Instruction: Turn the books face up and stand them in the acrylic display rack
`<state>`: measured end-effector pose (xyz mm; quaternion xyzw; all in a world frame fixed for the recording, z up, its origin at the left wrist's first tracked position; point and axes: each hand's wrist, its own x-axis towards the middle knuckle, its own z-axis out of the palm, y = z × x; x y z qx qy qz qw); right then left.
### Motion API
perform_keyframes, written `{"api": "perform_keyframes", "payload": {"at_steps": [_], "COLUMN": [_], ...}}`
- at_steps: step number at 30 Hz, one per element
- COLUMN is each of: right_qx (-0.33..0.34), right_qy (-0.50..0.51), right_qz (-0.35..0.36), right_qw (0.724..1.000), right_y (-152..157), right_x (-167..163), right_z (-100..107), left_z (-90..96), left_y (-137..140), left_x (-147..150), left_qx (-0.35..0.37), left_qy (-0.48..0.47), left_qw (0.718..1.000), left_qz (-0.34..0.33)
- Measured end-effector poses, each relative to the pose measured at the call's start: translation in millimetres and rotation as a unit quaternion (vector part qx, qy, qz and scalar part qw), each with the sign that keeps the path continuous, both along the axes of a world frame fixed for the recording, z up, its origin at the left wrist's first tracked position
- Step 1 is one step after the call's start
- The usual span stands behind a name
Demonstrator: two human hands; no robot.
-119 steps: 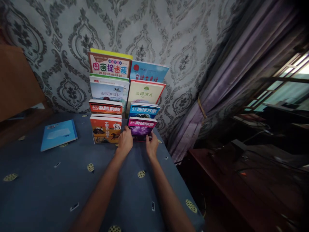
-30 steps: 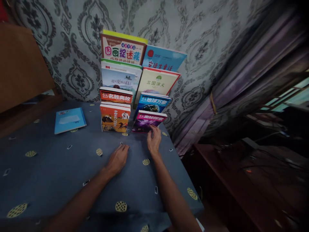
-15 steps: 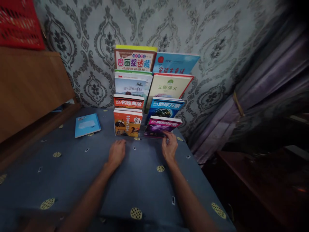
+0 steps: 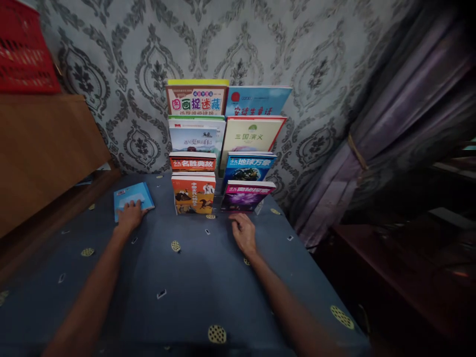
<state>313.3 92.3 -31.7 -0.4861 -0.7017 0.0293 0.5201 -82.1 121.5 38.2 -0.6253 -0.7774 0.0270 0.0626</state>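
A thin blue book (image 4: 122,196) lies on the table at the left. My left hand (image 4: 130,214) rests over its near right part, with fingers spread on the cover and the thumb by the right edge. My right hand (image 4: 244,233) is just above or on the cloth, loosely bent and holding nothing. It is in front of a purple book (image 4: 247,198) in the lowest right slot of a tiered book rack (image 4: 259,206). An orange book (image 4: 193,195) stands in the lowest left slot. Higher tiers bear a blue globe-cover book (image 4: 249,168), a pale red-edged book (image 4: 253,134) and several others.
A dark blue patterned cloth (image 4: 193,282) covers the table. At the left stands a wooden cabinet (image 4: 44,153) with a red basket (image 4: 26,54) on top. Patterned wallpaper (image 4: 156,64) rises behind the rack. A tied purple curtain (image 4: 334,193) hangs at the right.
My left hand has moved left from in front of the rack onto the blue book. My right hand has drawn back from the purple book and shifted left. The view has turned slightly.
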Motion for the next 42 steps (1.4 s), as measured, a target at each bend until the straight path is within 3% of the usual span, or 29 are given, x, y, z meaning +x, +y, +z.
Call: {"api": "perform_keyframes", "payload": {"at_steps": [6, 15, 20, 23, 26, 28, 31, 35, 38, 42], "right_qx": [-0.025, -0.062, -0.068, -0.084, -0.095, -0.096, -0.098, -0.101, -0.092, -0.085], "right_qy": [0.002, 0.007, 0.005, 0.015, 0.023, 0.022, 0.004, -0.048, -0.098, -0.223], "right_qz": [0.016, 0.052, 0.066, 0.071, 0.074, 0.077, 0.082, 0.093, 0.149, 0.3], "right_qw": [1.0, 0.997, 0.995, 0.994, 0.992, 0.992, 0.992, 0.989, 0.98, 0.923], "right_y": [-2, -2, -1, -3, -6, -8, -11, -24, -49, -98], "right_x": [-3, -4, -7, -9, -11, -12, -12, -23, -54, -127], "right_z": [0, -3, -3, -2, -1, -1, 0, 7, 18, 31], "left_z": [11.8, 31.3, 36.0, 29.5, 10.9, -5.5, -27.9, -44.4, -51.6, -61.4], "left_y": [-14, -72, -131, -162, -172, -166, -141, -102, -84, -76], "left_x": [13, 35, 112, 168, 194, 190, 159, 99, 61, 34], "left_qx": [-0.012, -0.052, -0.091, -0.13, -0.117, -0.074, -0.04, -0.024, -0.026, 0.0], "left_qy": [0.028, 0.078, 0.047, -0.024, -0.081, -0.104, -0.116, -0.118, -0.139, -0.183], "left_qw": [0.999, 0.994, 0.99, 0.975, 0.942, 0.916, 0.901, 0.927, 0.946, 0.938], "left_qz": [-0.025, -0.051, -0.095, -0.18, -0.303, -0.382, -0.417, -0.357, -0.29, -0.294]}}
